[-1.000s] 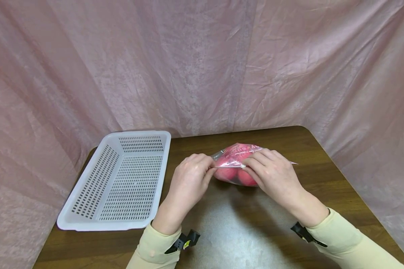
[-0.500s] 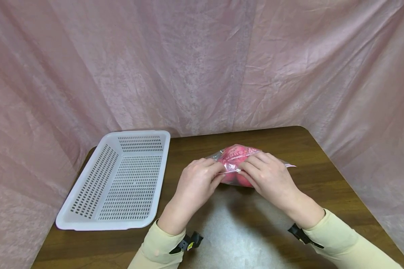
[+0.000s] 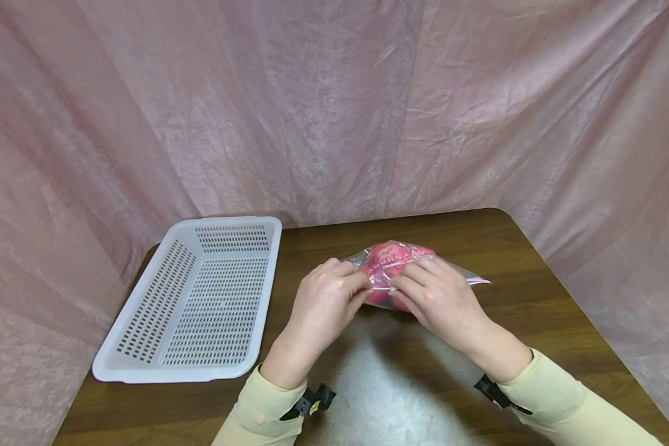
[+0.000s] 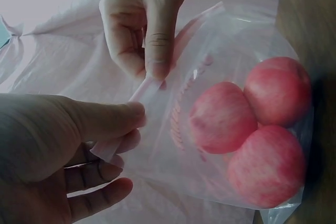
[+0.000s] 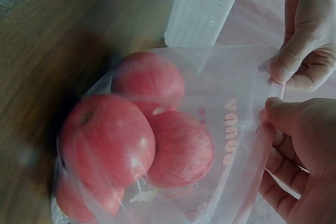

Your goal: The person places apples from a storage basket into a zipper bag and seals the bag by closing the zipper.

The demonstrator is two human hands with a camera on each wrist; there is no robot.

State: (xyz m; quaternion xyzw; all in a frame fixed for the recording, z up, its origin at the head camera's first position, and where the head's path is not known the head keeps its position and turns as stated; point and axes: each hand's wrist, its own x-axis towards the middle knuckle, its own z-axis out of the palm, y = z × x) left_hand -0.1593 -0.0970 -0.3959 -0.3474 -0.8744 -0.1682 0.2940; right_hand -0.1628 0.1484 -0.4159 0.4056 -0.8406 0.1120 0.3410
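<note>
Several red apples (image 5: 107,137) lie inside a clear zip bag (image 4: 157,156) with pink lettering, which rests on the table. My left hand (image 3: 326,303) pinches the bag's top edge between thumb and fingers, left of its middle. Close beside it, my right hand (image 3: 440,297) pinches the same edge, thumb (image 5: 283,114) nearest me. A short strip of the edge shows between the two hands in the head view. The bag's right corner sticks out past my right hand. In the head view the hands hide part of the bag and apples.
A white perforated plastic basket (image 3: 186,373) stands to the left on the brown wooden table (image 3: 535,303). Pink cloth (image 3: 334,111) hangs behind the table and along its sides. Light glares on the table in front of the bag.
My left hand has shifted right and slightly nearer. My right hand has slid left and nearer along the bag's edge, so the gap between the hands is smaller. The basket stays put.
</note>
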